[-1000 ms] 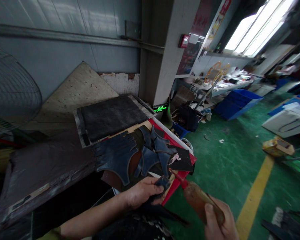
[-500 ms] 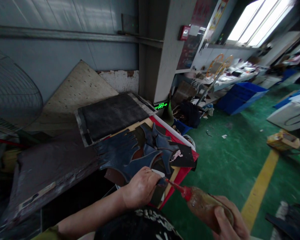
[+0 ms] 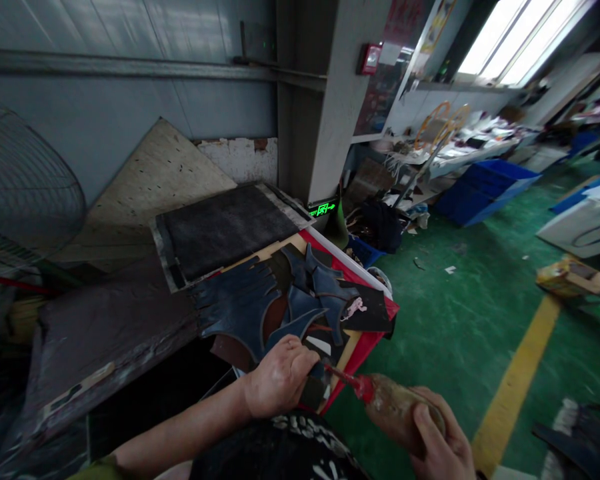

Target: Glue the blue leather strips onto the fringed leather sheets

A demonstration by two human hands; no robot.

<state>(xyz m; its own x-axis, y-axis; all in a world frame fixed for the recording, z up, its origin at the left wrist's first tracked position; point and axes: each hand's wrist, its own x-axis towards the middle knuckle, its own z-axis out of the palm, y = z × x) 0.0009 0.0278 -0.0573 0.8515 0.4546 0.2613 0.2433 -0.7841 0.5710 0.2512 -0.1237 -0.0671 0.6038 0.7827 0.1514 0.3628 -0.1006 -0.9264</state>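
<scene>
Right hand (image 3: 443,437), lower right of frame: fingers and thumb wrapped round the wide rear end of a stained yellow-brown squeeze bottle (image 3: 393,407). The bottle lay tilted, its slim red nozzle (image 3: 353,382) pointing up and left; gripping so far back seemingly kept the fingers clear of the tip.

Left hand (image 3: 283,377), lower centre: closed on a small dark-blue leather-like piece (image 3: 317,372), mostly hidden, one end showing past the fingers. Nozzle tip just beside that end; contact could not be told. The hold probably steadied the piece against the nozzle.

Beyond the knuckles, centre of frame: curved blue leather-like cutouts (image 3: 240,307) with paler edges, overlapping, likely heaped within easy reach. To their right, a crumpled pink scrap (image 3: 354,308) on a flat black sheet (image 3: 373,312). Above them, a black rectangular panel with a grey border (image 3: 225,233). Far left, a round wire fan guard (image 3: 30,173), perhaps stood there to blow across the work.
</scene>
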